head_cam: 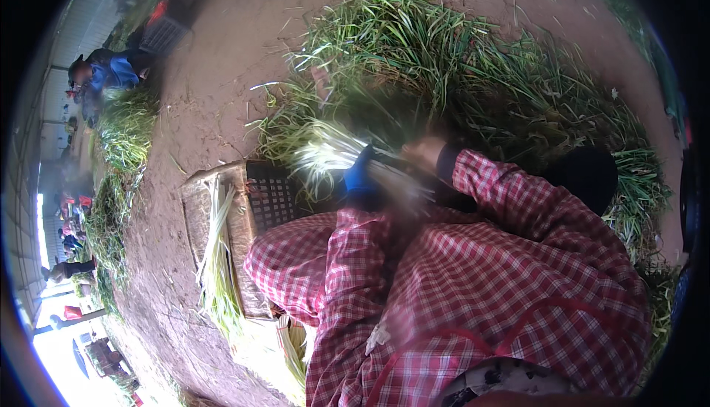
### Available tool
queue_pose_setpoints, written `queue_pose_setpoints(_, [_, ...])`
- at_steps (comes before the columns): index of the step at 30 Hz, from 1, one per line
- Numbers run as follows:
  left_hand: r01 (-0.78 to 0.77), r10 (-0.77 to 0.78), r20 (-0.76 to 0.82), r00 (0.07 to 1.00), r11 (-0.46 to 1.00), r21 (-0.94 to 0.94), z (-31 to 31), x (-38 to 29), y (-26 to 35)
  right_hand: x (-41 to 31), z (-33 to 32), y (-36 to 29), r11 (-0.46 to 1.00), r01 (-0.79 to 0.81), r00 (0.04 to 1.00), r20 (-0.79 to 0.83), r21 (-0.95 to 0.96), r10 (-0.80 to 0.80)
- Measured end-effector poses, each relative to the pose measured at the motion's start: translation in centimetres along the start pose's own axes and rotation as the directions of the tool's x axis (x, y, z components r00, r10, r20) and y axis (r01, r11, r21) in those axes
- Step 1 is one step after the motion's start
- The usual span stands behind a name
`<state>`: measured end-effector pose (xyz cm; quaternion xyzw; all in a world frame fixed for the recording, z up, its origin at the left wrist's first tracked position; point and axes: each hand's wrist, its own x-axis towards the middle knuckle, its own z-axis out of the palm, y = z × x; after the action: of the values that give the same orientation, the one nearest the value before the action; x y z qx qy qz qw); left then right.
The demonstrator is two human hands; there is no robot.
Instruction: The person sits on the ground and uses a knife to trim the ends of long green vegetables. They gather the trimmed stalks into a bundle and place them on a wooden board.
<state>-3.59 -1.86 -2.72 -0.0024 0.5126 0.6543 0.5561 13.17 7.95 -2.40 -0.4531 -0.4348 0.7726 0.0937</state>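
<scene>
My left hand, in a blue glove, grips a bunch of pale, slender leafy stalks, perhaps garlic chives. The leafy ends fan out to the left and the other ends, blurred, point down to the right. Close beside the bunch is my right hand, bare and blurred, with curled fingers; whether it holds any stalks is unclear. Just beyond both hands lies a large heap of green leafy stalks. Red-and-white checked cloth covers my arms and lap.
Left of my knee stands a dark plastic crate beside a brown covered surface bearing loose pale stalks. More stalks lie below it. Across the dirt floor, a person in blue bends by another green heap.
</scene>
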Motion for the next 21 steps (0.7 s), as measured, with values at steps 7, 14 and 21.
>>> queue_pose_setpoints(7, [-0.066,0.065,0.025,0.998,0.997,0.049,-0.8,1.4,-1.3,-0.9,1.9,-3.4,0.919,0.266,0.96,0.167,-0.289,-0.226])
queue_pose_setpoints(14, [0.019,-0.016,-0.014,1.0,0.98,0.197,-2.1,3.2,-2.8,-0.5,3.0,-1.7,0.876,0.061,0.982,-0.127,-0.478,-0.137])
queue_pose_setpoints(21, [-0.183,0.184,-0.029,0.983,0.983,0.018,-2.5,2.6,2.2,-1.5,0.1,-2.4,0.636,0.186,0.919,-0.098,-0.749,-0.383])
